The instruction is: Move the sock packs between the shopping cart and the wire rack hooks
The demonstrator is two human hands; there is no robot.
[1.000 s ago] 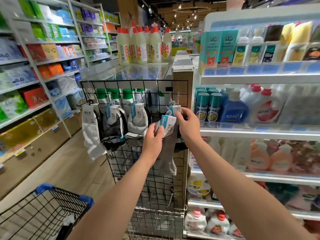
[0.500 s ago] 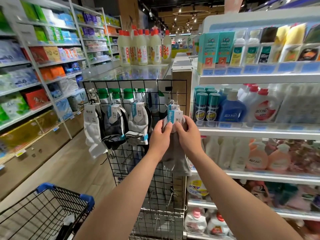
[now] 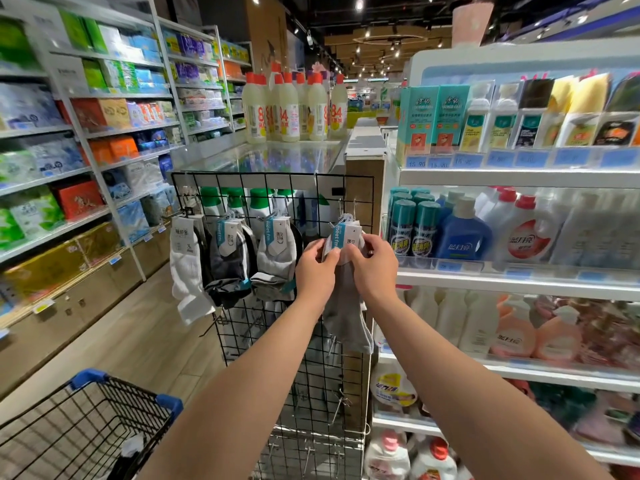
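Both hands are raised to a pack of grey socks (image 3: 346, 313) hanging at the right side of a black wire grid rack (image 3: 242, 181). My left hand (image 3: 317, 268) pinches the pack just under its white and blue card label (image 3: 343, 237). From the right, my right hand (image 3: 374, 265) grips the same pack at the label's lower edge. The socks hang down between my wrists. More packs hang on hooks to the left: white socks (image 3: 188, 271), dark socks (image 3: 228, 268) and light grey socks (image 3: 277, 261).
A black wire shopping cart (image 3: 79, 420) with blue corners stands at lower left. Shelves of detergent bottles (image 3: 464, 233) fill the right side. Tissue and paper packs (image 3: 41, 209) line the left aisle shelves. White bottles with red caps (image 3: 287, 109) stand on top behind the rack. Wood floor lies between.
My left hand brought a sock pack up against the hanging packs. Both hands have closed in together on the label and now hold the pack at the hook.
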